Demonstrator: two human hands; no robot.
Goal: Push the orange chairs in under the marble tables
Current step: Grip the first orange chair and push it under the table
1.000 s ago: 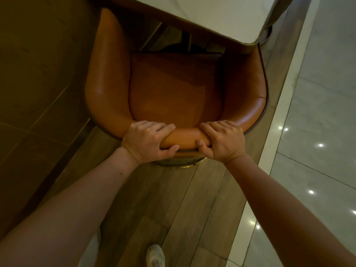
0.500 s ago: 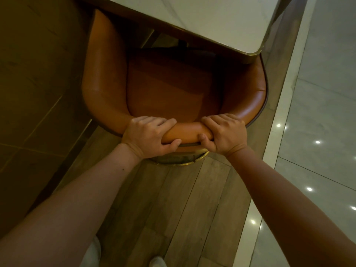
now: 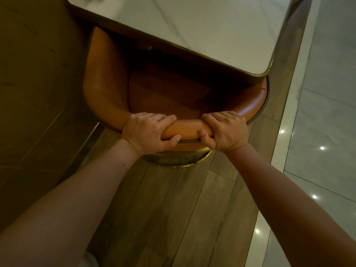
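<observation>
One orange chair: backrest top gripped by left hand and right hand, fingers curled over it. Seat, ahead of both hands, sits mostly beneath marble table. Judged nearly tucked; short push left.

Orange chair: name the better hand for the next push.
Left hand, likely: it and right hand both grip the orange chair, whose left side sticks out further from the marble table.

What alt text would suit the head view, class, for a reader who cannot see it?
Seen from above, a left hand and right hand grip the curved back of an orange chair whose seat is partly under a marble table. Wood flooring lies below, pale tiles to the right.
</observation>
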